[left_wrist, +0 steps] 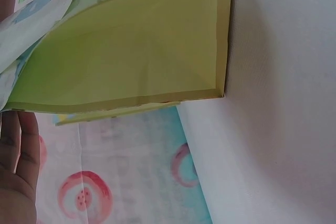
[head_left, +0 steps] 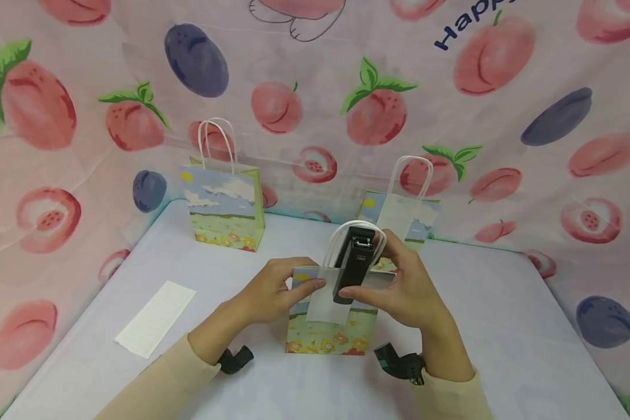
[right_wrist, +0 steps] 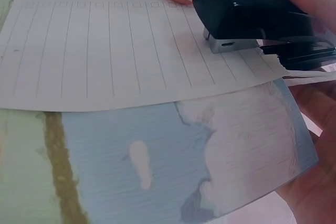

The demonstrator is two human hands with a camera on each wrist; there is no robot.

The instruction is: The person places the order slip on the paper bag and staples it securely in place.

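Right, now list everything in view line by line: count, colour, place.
Table: one, white, across the foreground.
Backdrop: one, pink with fruit prints, behind the table.
Left rear bag: one, blue and green, back left.
Right rear bag: one, blue and green, back right, partly hidden.
Front bag: one, blue and green, front centre.
Loose slip: one, white, table's left side.
Front slip: one, white, lined, against the front bag.
Rear slip: one, white, against the right rear bag.
Stapler: one, black, front bag's top edge.
Left hand: one, bare, gripping the front bag.
Right hand: one, bare, gripping the stapler.
Sleeves: two, beige, on the forearms.
Wrist cameras: two, black, at the wrists.
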